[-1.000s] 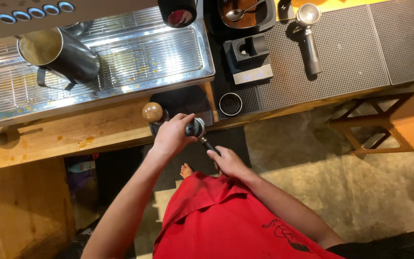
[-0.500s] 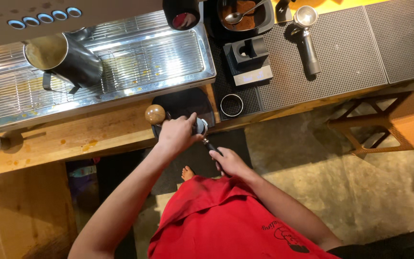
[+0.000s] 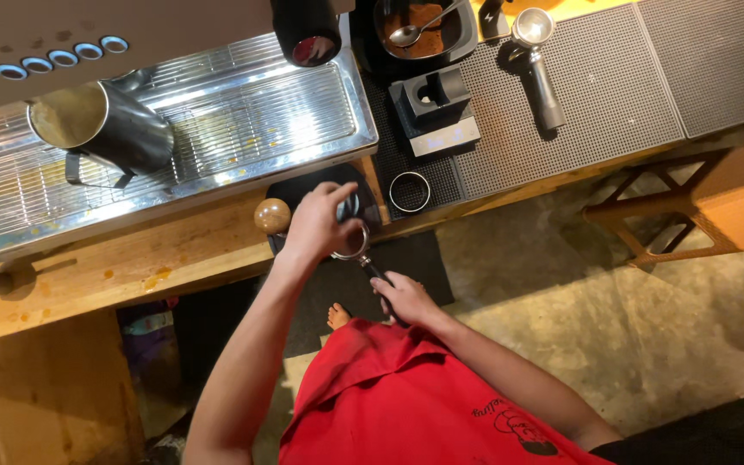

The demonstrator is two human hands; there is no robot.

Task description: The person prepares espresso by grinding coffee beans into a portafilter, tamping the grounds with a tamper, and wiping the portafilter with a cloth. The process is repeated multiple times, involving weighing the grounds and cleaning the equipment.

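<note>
My right hand (image 3: 404,298) grips the black handle of a portafilter (image 3: 362,255), whose metal basket rests at the counter's front edge. My left hand (image 3: 320,220) lies over the basket, fingers curled on top of it, hiding most of the basket. Whether those fingers hold a small tool I cannot tell. A tamper with a round wooden knob (image 3: 272,215) stands just left of that hand on a black mat (image 3: 303,188). A metal ring (image 3: 409,191) lies to the right of the mat.
A steel drip tray (image 3: 217,120) carries a metal milk jug (image 3: 101,127). A second portafilter (image 3: 537,60) lies on the grey rubber mat (image 3: 613,95), beside a black tamping stand (image 3: 435,108) and a tub of ground coffee with a spoon (image 3: 424,30). A wooden stool (image 3: 691,211) stands right.
The view has shifted slightly. My left hand stays on the portafilter basket with its fingers moved a little; my right hand keeps hold of the handle.
</note>
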